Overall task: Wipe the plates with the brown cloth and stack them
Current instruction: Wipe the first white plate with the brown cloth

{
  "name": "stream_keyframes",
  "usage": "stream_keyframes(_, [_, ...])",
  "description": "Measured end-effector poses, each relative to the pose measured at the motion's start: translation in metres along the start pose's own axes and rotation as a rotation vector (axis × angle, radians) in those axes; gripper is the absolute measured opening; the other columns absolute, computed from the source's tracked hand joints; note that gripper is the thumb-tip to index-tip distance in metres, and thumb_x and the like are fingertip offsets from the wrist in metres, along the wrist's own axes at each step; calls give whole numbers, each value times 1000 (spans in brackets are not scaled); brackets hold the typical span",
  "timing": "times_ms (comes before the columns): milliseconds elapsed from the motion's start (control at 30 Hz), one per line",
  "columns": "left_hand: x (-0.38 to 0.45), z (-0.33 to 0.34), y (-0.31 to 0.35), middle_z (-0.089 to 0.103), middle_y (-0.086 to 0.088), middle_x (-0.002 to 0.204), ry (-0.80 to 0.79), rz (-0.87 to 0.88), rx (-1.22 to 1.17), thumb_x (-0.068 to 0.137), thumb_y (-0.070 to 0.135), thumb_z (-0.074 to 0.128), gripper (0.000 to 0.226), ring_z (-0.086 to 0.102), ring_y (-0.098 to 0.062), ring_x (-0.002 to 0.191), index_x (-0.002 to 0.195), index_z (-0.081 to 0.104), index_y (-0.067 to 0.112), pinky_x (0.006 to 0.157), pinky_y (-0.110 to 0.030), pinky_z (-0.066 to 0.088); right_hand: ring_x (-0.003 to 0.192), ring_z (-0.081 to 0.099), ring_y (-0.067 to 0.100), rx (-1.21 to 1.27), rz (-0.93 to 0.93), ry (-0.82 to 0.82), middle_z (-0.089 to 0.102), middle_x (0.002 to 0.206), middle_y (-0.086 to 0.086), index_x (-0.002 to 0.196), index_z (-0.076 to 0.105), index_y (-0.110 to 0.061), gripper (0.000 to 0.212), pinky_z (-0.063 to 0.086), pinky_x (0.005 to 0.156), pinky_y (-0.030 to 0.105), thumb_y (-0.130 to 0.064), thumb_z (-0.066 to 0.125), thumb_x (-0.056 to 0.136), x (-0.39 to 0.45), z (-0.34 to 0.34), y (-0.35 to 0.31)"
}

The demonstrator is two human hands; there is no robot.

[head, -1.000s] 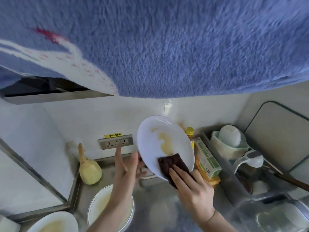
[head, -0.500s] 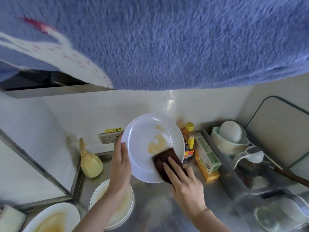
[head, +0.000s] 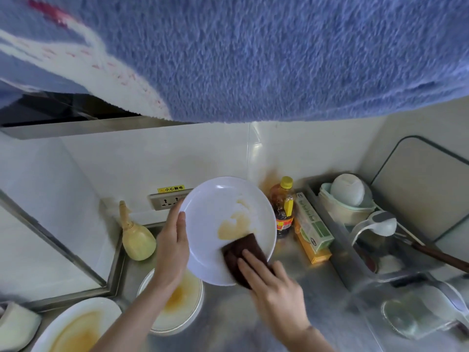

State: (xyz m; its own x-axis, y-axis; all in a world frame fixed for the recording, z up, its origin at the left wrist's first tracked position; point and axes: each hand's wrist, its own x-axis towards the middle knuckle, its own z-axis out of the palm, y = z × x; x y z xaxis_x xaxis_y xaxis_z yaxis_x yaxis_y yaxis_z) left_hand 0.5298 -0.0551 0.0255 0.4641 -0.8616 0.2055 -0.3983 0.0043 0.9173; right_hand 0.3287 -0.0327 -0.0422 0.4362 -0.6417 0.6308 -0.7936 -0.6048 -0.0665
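A white plate [head: 215, 224] w/ a yellow smear is held tilted above the worktop [head: 291, 323] by the left hand [head: 172, 247], grip clamped on its rim. The brown cloth [head: 243, 257] is pressed on its lower part by the right hand [head: 271, 288], fingers flat.

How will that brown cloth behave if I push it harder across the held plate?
The brown cloth looks thin and soft, so it would likely bunch under the right hand. The sauce smear probably makes the plate slick. The left hand grips only the rim, so the plate may tilt.
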Motion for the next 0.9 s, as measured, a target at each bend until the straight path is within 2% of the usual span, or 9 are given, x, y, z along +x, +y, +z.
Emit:
stream_keyframes(100, [-5, 0, 0, 58, 19, 99, -13, -14, 35, 102, 19, 31, 39, 50, -8, 101, 139, 42, 24, 79, -15, 33, 71, 43, 18, -20, 92, -66, 63, 124, -12, 112, 70, -23, 61, 40, 37, 21, -5, 77, 54, 0, 0, 13])
stream_keyframes(167, [-12, 6, 1, 56, 18, 109, 10, -34, 5, 102, 15, 30, 39, 46, -3, 103, 139, 41, 22, 72, -4, 33, 76, 46, 18, 22, 200, -60, 66, 120, -11, 109, 71, -23, 68, 41, 34, 20, -8, 82, 44, 0, 1, 1])
stream_keyframes(233, [-19, 12, 2, 50, 15, 119, 30, -41, -25, 102, 13, 29, 40, 44, -1, 108, 139, 41, 19, 72, 8, 28, 76, 56, 16, 128, 253, -25, 67, 116, -13, 107, 72, -27, 55, 44, 37, 18, -15, 75, 53, -3, 2, -23])
stream_keyframes(300, [-25, 17, 2, 48, 14, 122, 26, -7, -11, 101, 13, 30, 39, 44, -1, 112, 138, 42, 18, 78, 12, 23, 70, 59, 13, 249, 233, -23, 67, 116, -16, 107, 72, -32, 41, 46, 41, 16, -27, 59, 67, -7, 4, -52])
stream_keyframes(433, [-30, 13, -1, 49, 13, 122, -49, 41, 48, 101, 15, 31, 38, 44, -3, 113, 136, 45, 17, 84, 6, 26, 67, 54, 13, 246, 105, -42, 63, 122, -20, 114, 67, -33, 45, 44, 40, 18, -22, 65, 71, -15, 3, -61])
stream_keyframes(533, [-21, -4, -6, 52, 9, 117, -83, 3, 61, 102, 17, 31, 38, 47, -8, 110, 137, 44, 18, 90, -15, 32, 68, 55, 18, 81, -22, -89, 62, 125, -15, 115, 66, -28, 56, 42, 36, 19, -11, 72, 62, -26, -6, -22])
stream_keyframes(633, [-15, -12, -12, 55, 7, 109, -125, -22, 93, 102, 21, 32, 38, 49, -11, 102, 137, 44, 25, 88, -24, 33, 65, 51, 19, -7, 16, -132, 62, 125, -11, 113, 68, -24, 64, 40, 33, 21, -10, 82, 52, -28, -14, 5])
stream_keyframes(767, [-26, -1, -5, 53, 7, 110, -70, -27, 58, 102, 17, 31, 37, 46, -9, 102, 136, 45, 18, 81, -14, 31, 70, 60, 19, 59, 163, -92, 65, 121, -10, 112, 70, -24, 59, 45, 34, 21, -22, 83, 54, -33, -11, -29])
stream_keyframes(900, [-40, 11, 0, 48, 9, 118, -24, 28, 52, 101, 11, 31, 37, 42, -6, 111, 136, 45, 9, 84, -4, 25, 72, 54, 10, 273, 245, -83, 63, 121, -19, 115, 66, -33, 44, 44, 39, 16, -37, 59, 71, -36, -7, -80])
